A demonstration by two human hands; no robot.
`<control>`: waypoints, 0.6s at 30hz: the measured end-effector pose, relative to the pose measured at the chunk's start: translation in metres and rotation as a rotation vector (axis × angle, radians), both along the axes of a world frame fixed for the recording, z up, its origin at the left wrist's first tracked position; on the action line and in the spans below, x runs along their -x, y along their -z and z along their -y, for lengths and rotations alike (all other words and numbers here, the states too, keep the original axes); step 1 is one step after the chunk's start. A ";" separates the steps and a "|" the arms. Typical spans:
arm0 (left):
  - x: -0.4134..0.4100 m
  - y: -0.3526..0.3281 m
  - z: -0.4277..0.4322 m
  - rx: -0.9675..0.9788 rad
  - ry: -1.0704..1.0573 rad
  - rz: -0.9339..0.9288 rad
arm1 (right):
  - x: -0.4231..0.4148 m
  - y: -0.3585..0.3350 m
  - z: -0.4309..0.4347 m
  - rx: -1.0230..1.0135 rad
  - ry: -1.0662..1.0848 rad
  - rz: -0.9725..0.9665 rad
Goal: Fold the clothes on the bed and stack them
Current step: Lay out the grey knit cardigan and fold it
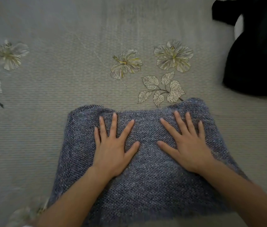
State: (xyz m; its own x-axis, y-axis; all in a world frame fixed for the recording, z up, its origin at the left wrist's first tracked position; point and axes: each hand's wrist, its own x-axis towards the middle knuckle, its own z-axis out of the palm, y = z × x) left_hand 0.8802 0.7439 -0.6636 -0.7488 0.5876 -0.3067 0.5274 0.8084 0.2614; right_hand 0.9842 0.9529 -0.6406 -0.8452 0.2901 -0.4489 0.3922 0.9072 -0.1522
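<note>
Fingers (115, 122) of both hands spread flat on folded blue knit (146, 185).

Blue-grey knit garment (146, 185), folded into rough rectangle, flat on bed (47, 128), near centre. Black garment (257, 54), crumpled, unfolded, well apart, far right.

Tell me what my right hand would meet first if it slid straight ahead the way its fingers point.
The right hand lies flat on the blue knitted garment; going forward it would likely cross the garment's far edge, then bare bedsheet at the printed leaves.
</note>
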 end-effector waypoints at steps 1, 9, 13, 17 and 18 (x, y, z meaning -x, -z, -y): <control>0.002 0.006 -0.002 0.006 -0.012 -0.007 | 0.002 0.007 -0.001 -0.016 0.014 0.010; -0.002 -0.004 0.004 0.016 -0.056 -0.014 | -0.004 0.003 -0.010 0.182 0.159 -0.137; -0.002 -0.017 0.053 -0.023 -0.364 -0.059 | -0.043 -0.004 -0.039 0.127 0.466 -0.351; 0.003 -0.017 0.093 -0.096 -0.773 0.204 | -0.066 0.002 -0.059 0.265 0.799 -0.218; 0.002 -0.015 0.094 -0.118 -0.798 0.220 | -0.066 0.003 -0.060 0.299 0.851 -0.186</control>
State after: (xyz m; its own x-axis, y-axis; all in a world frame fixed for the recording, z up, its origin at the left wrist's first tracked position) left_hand 0.8778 0.6501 -0.6489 -0.8841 -0.0564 -0.4640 -0.2650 0.8782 0.3981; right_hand 1.0499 1.0132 -0.6440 -0.4657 0.7412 -0.4835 0.8552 0.2366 -0.4611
